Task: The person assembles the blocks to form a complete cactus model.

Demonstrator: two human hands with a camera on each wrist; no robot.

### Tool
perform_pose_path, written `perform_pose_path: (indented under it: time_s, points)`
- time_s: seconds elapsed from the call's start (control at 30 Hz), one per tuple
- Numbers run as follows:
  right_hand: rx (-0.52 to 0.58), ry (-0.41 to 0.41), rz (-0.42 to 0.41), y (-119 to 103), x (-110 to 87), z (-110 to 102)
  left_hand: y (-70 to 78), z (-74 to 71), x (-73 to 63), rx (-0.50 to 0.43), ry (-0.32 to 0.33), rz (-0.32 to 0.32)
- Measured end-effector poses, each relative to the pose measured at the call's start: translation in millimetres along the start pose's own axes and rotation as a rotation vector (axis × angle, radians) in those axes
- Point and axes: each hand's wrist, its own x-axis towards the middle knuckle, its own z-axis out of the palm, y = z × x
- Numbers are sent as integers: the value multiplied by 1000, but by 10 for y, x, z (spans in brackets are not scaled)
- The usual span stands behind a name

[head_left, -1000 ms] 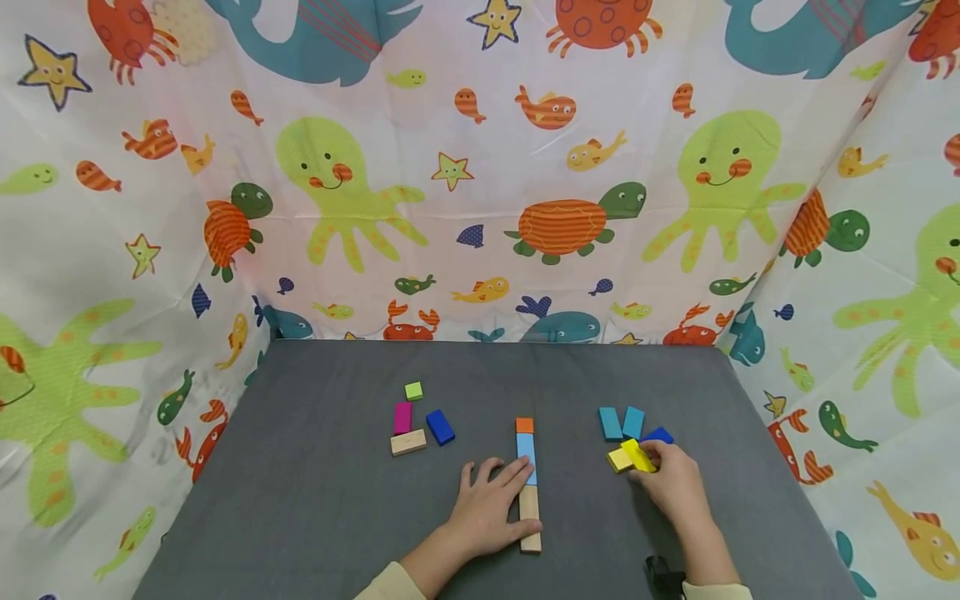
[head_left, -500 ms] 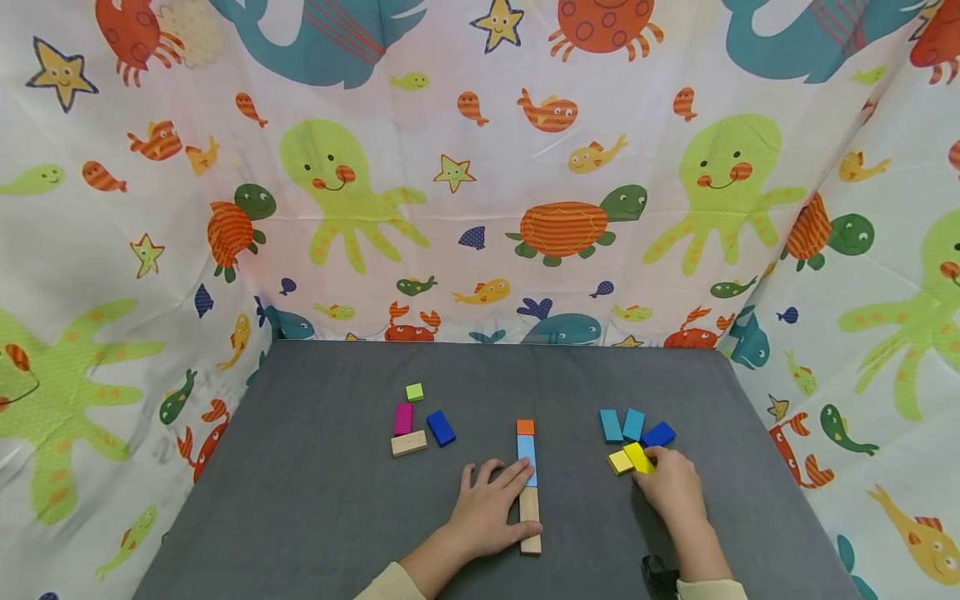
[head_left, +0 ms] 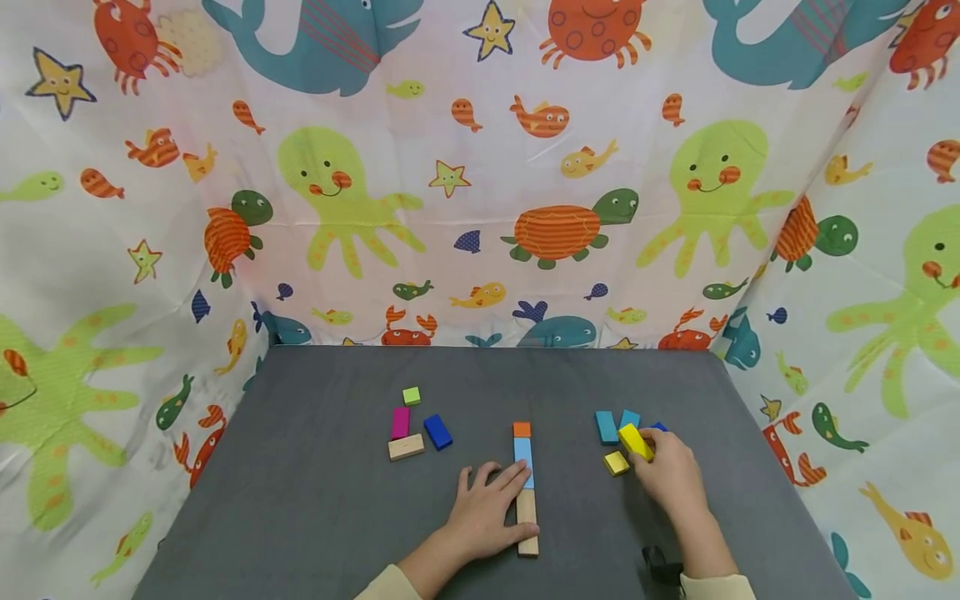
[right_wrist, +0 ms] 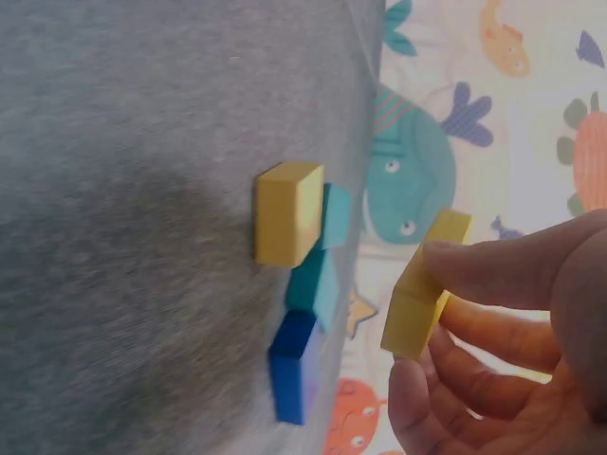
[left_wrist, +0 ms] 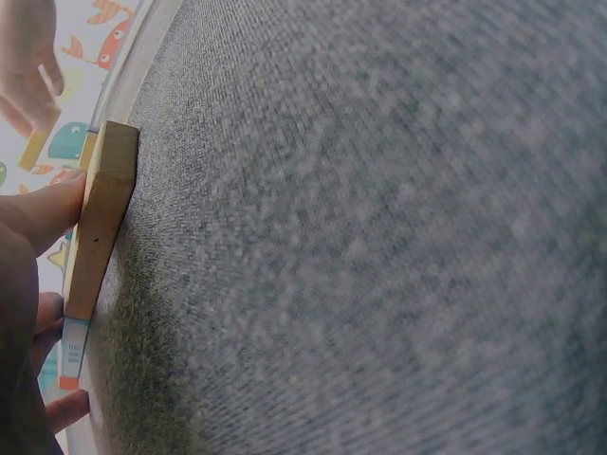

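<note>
My right hand pinches a bright yellow block between thumb and fingers. In the right wrist view this yellow block hangs above the cloth, apart from the others. A paler yellow block lies below it on the table. My left hand rests with spread fingers along a straight row. The row has an orange block at the far end, a light blue block and a plain wood part nearest me. In the left wrist view the thumb touches the wooden block.
Two teal blocks and a dark blue block lie beyond the right hand. To the left are a green cube, a magenta block, a wooden block and a blue block. A printed curtain surrounds the grey table.
My right hand has lifted the bright yellow block off the table, away from the paler yellow one. The left hand has stayed on the row.
</note>
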Motion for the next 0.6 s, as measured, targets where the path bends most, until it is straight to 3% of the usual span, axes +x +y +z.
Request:
perform_pose_path:
  time_s: [0.3,0.6]
  points:
    - [-38,-9,-233,-143,131,46,-5,21,23,1,-23,-25]
    - [-49,-45,-307,-279,265,144,6,-9,18,-3,-31,-32]
